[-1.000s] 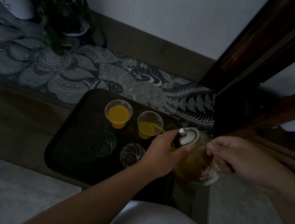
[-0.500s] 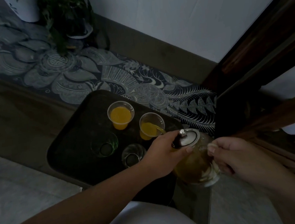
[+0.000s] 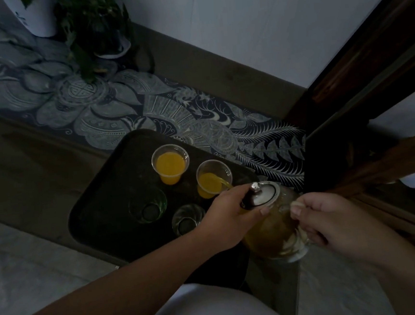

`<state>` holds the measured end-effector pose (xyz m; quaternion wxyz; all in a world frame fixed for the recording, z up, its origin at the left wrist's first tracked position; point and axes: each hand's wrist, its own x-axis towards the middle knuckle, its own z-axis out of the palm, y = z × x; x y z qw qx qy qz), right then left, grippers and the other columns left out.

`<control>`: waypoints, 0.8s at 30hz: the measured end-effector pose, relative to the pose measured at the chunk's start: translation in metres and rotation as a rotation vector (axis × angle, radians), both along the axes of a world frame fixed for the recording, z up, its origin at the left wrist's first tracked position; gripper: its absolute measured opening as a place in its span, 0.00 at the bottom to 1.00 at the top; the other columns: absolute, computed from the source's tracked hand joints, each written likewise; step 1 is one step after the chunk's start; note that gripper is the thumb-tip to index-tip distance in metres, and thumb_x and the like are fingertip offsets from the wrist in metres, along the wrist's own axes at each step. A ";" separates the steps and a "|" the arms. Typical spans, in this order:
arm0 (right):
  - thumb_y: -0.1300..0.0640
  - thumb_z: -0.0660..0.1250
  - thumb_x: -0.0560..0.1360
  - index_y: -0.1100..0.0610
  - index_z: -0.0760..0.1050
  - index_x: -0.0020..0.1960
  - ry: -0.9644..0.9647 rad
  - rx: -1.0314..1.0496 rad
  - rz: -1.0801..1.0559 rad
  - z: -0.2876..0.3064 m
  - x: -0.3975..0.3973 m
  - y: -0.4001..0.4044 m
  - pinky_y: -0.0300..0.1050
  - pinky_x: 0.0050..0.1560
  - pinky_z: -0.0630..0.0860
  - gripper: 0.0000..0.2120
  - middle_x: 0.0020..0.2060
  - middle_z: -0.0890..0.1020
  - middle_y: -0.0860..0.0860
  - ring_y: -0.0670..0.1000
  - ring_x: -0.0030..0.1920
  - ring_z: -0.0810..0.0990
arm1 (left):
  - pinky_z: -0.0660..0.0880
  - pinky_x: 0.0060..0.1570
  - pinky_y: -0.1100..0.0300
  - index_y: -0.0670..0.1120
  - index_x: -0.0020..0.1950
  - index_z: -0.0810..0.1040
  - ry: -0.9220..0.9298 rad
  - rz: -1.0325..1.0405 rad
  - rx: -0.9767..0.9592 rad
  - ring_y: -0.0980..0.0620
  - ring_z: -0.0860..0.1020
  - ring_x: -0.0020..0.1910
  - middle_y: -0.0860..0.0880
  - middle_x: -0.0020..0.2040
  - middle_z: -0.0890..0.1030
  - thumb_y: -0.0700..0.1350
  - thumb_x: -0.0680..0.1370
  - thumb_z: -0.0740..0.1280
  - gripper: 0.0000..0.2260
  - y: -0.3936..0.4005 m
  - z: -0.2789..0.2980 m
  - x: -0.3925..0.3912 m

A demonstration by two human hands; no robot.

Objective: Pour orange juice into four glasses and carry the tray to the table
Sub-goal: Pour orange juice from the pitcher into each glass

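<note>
Dim light. Pale wall (image 3: 253,27) at far side; patterned runner (image 3: 92,117) on dark wooden counter (image 3: 26,168); potted plant (image 3: 94,24) far left; dark wooden frame (image 3: 367,50) right

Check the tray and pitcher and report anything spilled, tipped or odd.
Nothing stands out. The glass pitcher is tilted on purpose, its stream landing inside the second clear cup. All four glasses stand upright on the dark tray, with no visible spill, though the light is dim.

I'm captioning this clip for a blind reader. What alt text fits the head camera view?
A person tilts a glass jug, right hand on its handle and left hand on its lid, pouring orange juice into the second of four glasses on a dark tray. One glass is full; two are empty.
</note>
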<state>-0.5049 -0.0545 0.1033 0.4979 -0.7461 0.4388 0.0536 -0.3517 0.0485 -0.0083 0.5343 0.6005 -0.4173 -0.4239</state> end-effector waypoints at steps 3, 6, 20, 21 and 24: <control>0.56 0.65 0.78 0.57 0.77 0.35 -0.015 0.015 -0.011 0.000 -0.001 0.001 0.42 0.28 0.67 0.13 0.22 0.73 0.47 0.44 0.24 0.70 | 0.78 0.54 0.53 0.55 0.60 0.78 -0.009 0.002 -0.004 0.61 0.79 0.53 0.58 0.52 0.82 0.52 0.76 0.69 0.13 0.001 0.001 0.001; 0.56 0.66 0.77 0.57 0.77 0.36 -0.017 -0.018 0.006 0.002 0.000 0.003 0.38 0.26 0.68 0.12 0.21 0.73 0.47 0.43 0.23 0.71 | 0.78 0.52 0.55 0.54 0.59 0.78 -0.028 -0.003 -0.002 0.61 0.79 0.52 0.58 0.51 0.82 0.53 0.76 0.69 0.12 0.001 0.001 0.001; 0.55 0.65 0.76 0.48 0.76 0.32 0.025 -0.126 0.025 0.006 0.002 0.008 0.45 0.30 0.69 0.14 0.22 0.74 0.48 0.43 0.24 0.72 | 0.78 0.54 0.54 0.54 0.60 0.77 -0.051 -0.014 0.017 0.62 0.78 0.53 0.58 0.53 0.81 0.53 0.76 0.70 0.14 0.002 0.005 0.003; 0.55 0.65 0.76 0.47 0.76 0.32 0.023 -0.128 0.021 0.006 0.002 0.009 0.45 0.31 0.69 0.14 0.22 0.74 0.48 0.43 0.24 0.72 | 0.78 0.55 0.52 0.54 0.61 0.77 -0.056 -0.016 0.021 0.61 0.78 0.53 0.58 0.53 0.81 0.53 0.76 0.70 0.14 0.001 0.005 0.003; 0.54 0.66 0.76 0.48 0.76 0.34 0.028 -0.150 0.025 0.006 0.003 0.009 0.46 0.31 0.70 0.12 0.22 0.75 0.48 0.43 0.25 0.74 | 0.77 0.55 0.50 0.53 0.62 0.77 -0.071 -0.012 0.021 0.60 0.78 0.54 0.57 0.53 0.81 0.54 0.76 0.70 0.15 0.001 0.005 0.003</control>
